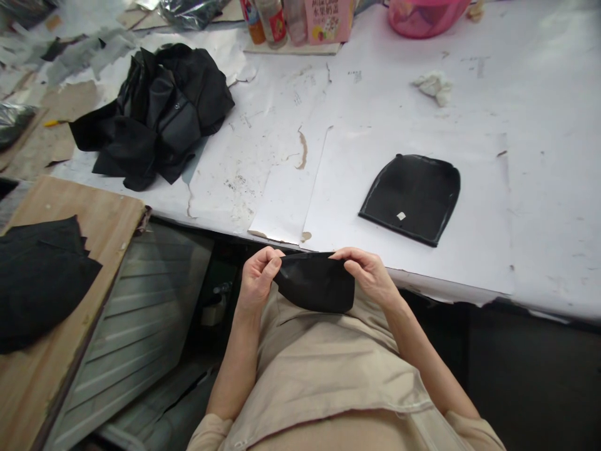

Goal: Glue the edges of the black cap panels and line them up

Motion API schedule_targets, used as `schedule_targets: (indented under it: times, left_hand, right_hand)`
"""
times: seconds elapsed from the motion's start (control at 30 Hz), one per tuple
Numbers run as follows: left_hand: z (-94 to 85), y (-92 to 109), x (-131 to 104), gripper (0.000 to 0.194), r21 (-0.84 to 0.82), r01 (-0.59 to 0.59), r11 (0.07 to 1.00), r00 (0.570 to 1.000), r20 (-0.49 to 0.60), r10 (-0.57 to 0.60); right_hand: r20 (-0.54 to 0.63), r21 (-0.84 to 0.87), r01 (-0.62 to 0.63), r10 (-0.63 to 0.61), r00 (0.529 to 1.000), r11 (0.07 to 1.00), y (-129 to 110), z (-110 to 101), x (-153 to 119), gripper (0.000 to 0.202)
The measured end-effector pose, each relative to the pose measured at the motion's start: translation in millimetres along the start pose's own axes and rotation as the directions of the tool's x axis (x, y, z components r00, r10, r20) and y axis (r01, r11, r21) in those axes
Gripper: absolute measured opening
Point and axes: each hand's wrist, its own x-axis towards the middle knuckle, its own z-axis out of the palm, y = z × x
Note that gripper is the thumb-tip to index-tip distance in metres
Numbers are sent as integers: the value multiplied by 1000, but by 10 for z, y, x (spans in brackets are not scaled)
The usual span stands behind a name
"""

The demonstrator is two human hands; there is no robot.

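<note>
Pinching the left end of a small black fabric piece (315, 283), the left hand (257, 275) is curled nearly closed, thumb pressed against bent fingers with the cloth edge caught between them. The right hand (369, 270) is likewise closed on the piece's right end, fingertips gripping its top edge and the knuckles turned up. Both forearms come up from the bottom of the view on either side of the person's beige top, elbows out, wrists angled inward so the hands meet the piece from opposite ends. The fabric piece hangs between the two hands, held just in front of the near edge of the white surface (539, 156) and against the person's body, its lower edge rounded.

Beyond the piece, on the surface, lies a flat black panel (413, 195) with a pale outline and a small white tag. Far to the left of the held piece sits a heap of black cloth (159, 113). Lower left of the piece, a wooden board (66, 351) carries another dark fabric sheet (37, 282). A crumpled white scrap (434, 84) lies well beyond the panel, and bottles, a pink box (328, 19) and a pink bowl (425, 15) stand at the surface's far edge.
</note>
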Motion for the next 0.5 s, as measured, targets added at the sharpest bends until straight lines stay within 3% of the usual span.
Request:
schedule_targets:
  times: [0.1, 0.2, 0.37, 0.5]
  left_hand:
    - [5, -2, -7, 47, 14, 3, 1000, 1000, -3, -3]
    - [11, -10, -9, 48, 4, 5, 1000, 1000, -4, -5]
    - [4, -35, -5, 49, -52, -6, 999, 1000, -3, 6]
    - [-9, -50, -7, 45, -102, -37, 994, 999, 25, 40]
  right_hand:
    - [-61, 2, -71, 71, 996, 997, -15, 16, -1, 54]
    - [-105, 129, -152, 166, 981, 980, -1, 47, 5, 50]
    - [-5, 457, -289, 327, 945, 841, -16, 54, 37, 39]
    - [62, 539, -324, 346, 936, 778, -39, 21, 36, 37]
